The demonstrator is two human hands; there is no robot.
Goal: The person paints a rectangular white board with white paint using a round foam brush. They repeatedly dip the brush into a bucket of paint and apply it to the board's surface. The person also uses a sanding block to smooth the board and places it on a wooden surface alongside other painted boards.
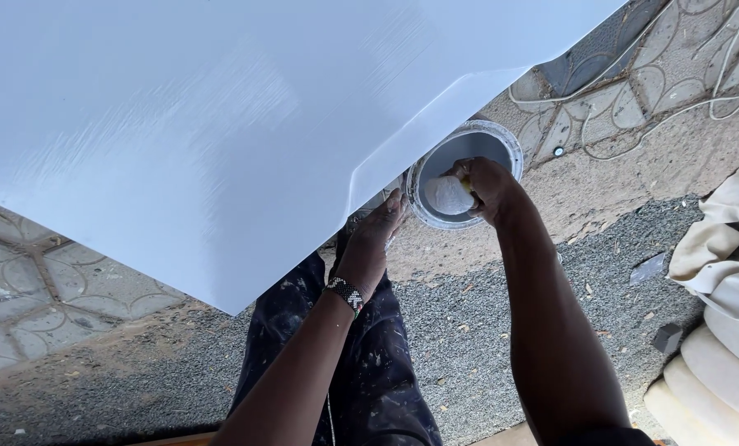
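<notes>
My right hand dips a sponge into the bowl on the ground, beside the big white panel.

I stand outdoors on gravel (485, 330) and sandy dirt, with patterned paving (39, 289) at the edges and thin cables (700, 74) lying across it. The white panel (221, 124) fills most of my view, its glossy face streaked and its long axis running left to right. My left hand (369, 244) rests against the panel's lower edge, fingers straight and pressed together, pointing away from me. My right hand (485, 186) reaches into the round metal bowl (510, 144) just beyond that edge, fingers curled tight around a pale, rounded sponge (448, 196). Cream-coloured cushions (724, 281) are stacked to my right.
</notes>
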